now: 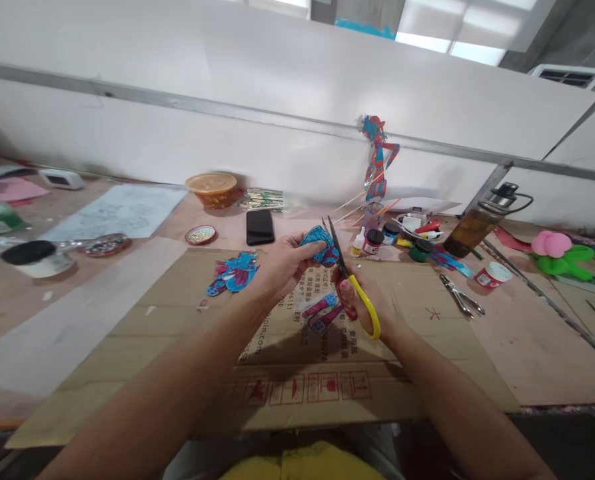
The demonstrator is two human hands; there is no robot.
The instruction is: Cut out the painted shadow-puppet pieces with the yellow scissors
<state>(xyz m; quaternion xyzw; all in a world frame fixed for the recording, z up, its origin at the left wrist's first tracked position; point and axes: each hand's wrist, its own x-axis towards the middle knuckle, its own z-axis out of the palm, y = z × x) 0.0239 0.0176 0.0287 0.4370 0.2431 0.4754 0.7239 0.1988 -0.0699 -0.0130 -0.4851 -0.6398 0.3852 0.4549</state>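
Between its thumb and fingers, my left hand (292, 263) grips a small blue and purple patterned cutout (318, 245) above the cardboard. My right hand (360, 300) is closed around the yellow handle of a pair of scissors (342, 257), whose blades point up and away from me. The blades are slightly apart, at the right edge of the cutout; whether they touch it I cannot tell. Under the hands lie purple patterned strips (321, 312) on the flat cardboard sheet (177, 373). Left of my left hand lies another blue and purple cutout (233, 273).
Behind are a black phone (260, 227), a lidded orange bowl (211, 189) and a tin of beads (200, 235). Paint jars (374, 241), pliers (461, 295) and a tall bottle (480, 220) stand or lie to the right. A painted figure (376, 160) leans against the wall.
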